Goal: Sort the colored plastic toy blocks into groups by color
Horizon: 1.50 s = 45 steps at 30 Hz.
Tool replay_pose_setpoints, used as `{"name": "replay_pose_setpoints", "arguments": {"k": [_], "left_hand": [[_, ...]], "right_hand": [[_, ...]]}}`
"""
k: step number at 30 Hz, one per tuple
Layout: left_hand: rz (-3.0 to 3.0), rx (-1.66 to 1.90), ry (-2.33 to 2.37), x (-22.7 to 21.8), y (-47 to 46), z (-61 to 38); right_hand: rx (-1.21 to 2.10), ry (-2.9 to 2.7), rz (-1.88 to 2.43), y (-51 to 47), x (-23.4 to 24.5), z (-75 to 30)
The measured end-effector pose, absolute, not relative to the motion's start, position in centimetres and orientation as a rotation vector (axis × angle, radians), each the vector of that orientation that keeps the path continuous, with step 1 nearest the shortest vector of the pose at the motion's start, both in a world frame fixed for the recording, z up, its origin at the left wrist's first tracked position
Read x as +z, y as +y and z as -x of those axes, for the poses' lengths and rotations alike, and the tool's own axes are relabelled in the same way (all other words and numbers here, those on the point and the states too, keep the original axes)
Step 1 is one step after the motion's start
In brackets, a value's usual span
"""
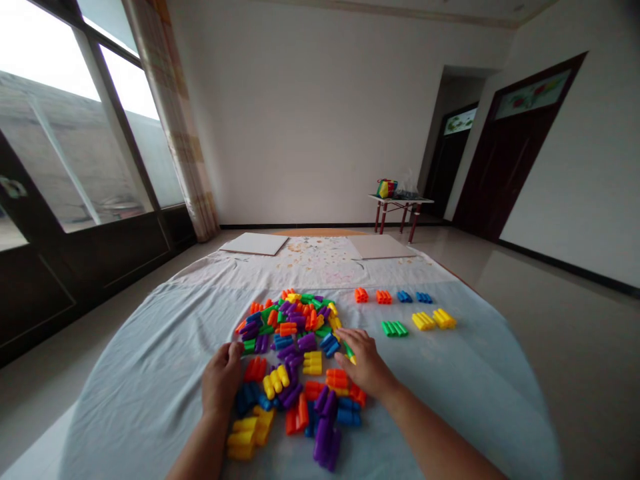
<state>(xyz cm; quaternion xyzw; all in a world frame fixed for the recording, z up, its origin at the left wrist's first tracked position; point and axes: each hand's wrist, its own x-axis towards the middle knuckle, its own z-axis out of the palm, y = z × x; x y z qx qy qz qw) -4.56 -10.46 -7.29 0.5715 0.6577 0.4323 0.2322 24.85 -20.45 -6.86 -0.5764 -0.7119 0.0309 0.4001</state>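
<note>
Right hand: lower middle of the frame, at right edge of the pile; thumb and fingers seem pinched on a small green block, its other end yellow, and they hide part of it.
Block's lie: just left of the right hand's fingertips; long axis tilted, from upper left to lower right; right hand is much nearer to it than left.
Left hand: lower middle, fingers curled downward at left edge of the pile; I cannot tell if it holds something; an orange block lies just beside it.
Pile: a pile of plastic blocks in many colours, between both hands and reaching upward.
Sorted groups: groups of blocks on the right of the pile, in two rough lines; orange, blue, green, yellow.
Rest: pale cloth under everything; two boards farther up; small table in the upper right.
</note>
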Motion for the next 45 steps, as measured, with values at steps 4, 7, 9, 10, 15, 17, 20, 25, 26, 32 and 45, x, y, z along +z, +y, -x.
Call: {"name": "replay_pose_setpoints", "arguments": {"k": [4, 7, 9, 10, 15, 17, 20, 25, 26, 32, 45], "left_hand": [[-1.569, 1.155, 1.833, -6.8, -10.6, 4.4], [-1.587, 1.138, 1.853, -6.7, -10.6, 4.5], [-1.596, 1.141, 1.844, -6.8, -10.5, 4.8], [-1.597, 1.141, 1.838, -6.9, -10.3, 4.9], [-1.603, 1.131, 1.832, -7.3, -9.9, 5.4], [-1.597, 1.140, 1.822, -7.2, -9.9, 5.4], [-1.585, 1.151, 1.813, -7.0, -10.1, 5.2], [-1.558, 1.139, 1.826, -7.2, -10.2, 5.0], [-1.553, 1.135, 1.824, -7.3, -10.2, 5.1], [-1.537, 1.131, 1.816, -7.3, -10.1, 5.1], [-1.461, 1.157, 1.778, -8.4, -9.1, 6.2]], "right_hand": [[0.061, -1.763, 1.547, -19.0, -7.4, -24.0], [0.097, -1.761, 1.581, -18.7, -7.3, -23.5], [0.120, -1.752, 1.593, -18.8, -6.9, -23.4], [0.128, -1.742, 1.590, -19.0, -6.6, -23.5], [0.125, -1.695, 1.490, -20.9, -5.0, -26.0], [0.053, -1.727, 1.505, -21.8, -4.8, -27.7], [-0.018, -1.845, 1.581, -23.1, -5.4, -30.0], [0.099, -1.993, 1.658, -25.0, -6.5, -31.6], [0.120, -1.987, 1.660, -25.2, -6.5, -31.7], [0.241, -1.924, 1.623, -24.3, -5.3, -32.6], [0.097, -1.768, 1.708, -19.1, -3.2, -39.4]]}}
